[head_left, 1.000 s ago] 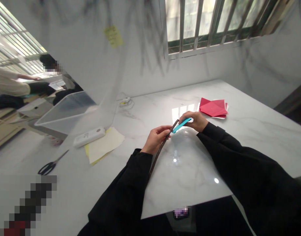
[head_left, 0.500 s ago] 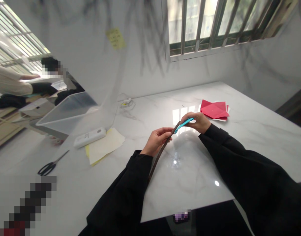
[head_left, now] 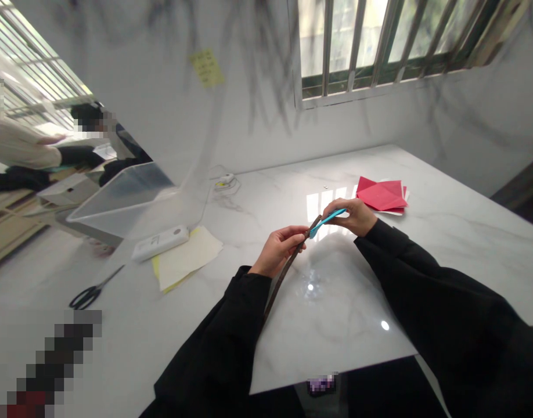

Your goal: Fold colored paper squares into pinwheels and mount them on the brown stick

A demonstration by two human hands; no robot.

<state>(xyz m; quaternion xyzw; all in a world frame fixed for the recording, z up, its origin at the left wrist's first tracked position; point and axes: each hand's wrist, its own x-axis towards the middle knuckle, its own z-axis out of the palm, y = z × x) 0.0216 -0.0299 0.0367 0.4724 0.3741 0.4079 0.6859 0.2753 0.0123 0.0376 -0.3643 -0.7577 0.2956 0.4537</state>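
Note:
In the middle of the head view my left hand point(head_left: 280, 251) pinches a long, thin brown strip point(head_left: 284, 273) near its upper end. The strip slants and bends down toward my left sleeve, where its lower end is hidden. My right hand point(head_left: 352, 217) is closed on a flat light-blue piece point(head_left: 331, 217), perhaps folded paper. The blue piece's near end meets the brown strip just above my left fingertips. I cannot tell whether the two are joined. Both hands are raised over the white marbled table point(head_left: 336, 325).
Red paper sheets point(head_left: 382, 194) lie at the back right. To the left are pale yellow sheets point(head_left: 190, 258), a white device point(head_left: 161, 242), black scissors point(head_left: 94, 291) and a clear plastic bin point(head_left: 122, 194). A small white cable item point(head_left: 225, 179) rests by the wall. Other people sit at far left.
My right hand has shifted very slightly right, and the blue piece slants a little differently against the strip. My left hand stays almost where it was.

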